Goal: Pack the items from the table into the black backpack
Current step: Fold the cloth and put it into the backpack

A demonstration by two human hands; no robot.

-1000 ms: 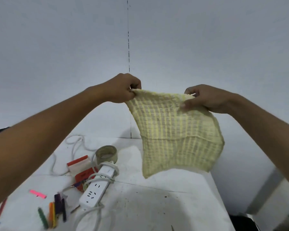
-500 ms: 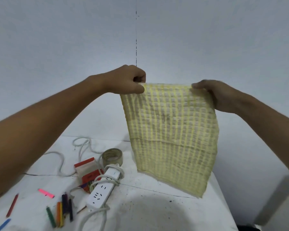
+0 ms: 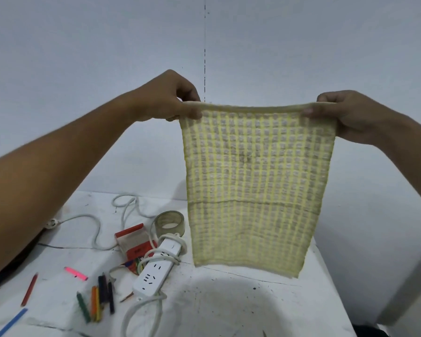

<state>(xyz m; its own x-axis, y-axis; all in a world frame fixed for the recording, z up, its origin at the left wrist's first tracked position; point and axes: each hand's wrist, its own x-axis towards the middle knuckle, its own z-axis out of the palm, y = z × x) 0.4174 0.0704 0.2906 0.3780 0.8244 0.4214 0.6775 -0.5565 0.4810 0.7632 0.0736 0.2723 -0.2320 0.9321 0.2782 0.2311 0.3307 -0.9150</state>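
i hold a yellow checked cloth [image 3: 255,183] up in the air above the white table [image 3: 241,310], stretched flat between my two hands. my left hand [image 3: 165,98] pinches its top left corner between thumb and curled fingers, and my right hand [image 3: 345,115] grips its top right corner the same way, so the rolled top hem runs nearly level from one to the other. the cloth is a pale yellow waffle weave with small greyish-white squares in a grid, a faint darker smudge near its middle, and a horizontal crease line about two thirds of the way down. it narrows a little toward the bottom, and its lower edge hangs just above the far right part of the table, not clearly touching.

left of the cloth on the table sits a roll of clear tape [image 3: 169,223], with a white power strip [image 3: 156,268] wrapped in its own cord just below it. a red and clear packet [image 3: 134,242] lies beside the strip. further left of the cloth, crayons [image 3: 97,300] lie scattered near the table's front edge.
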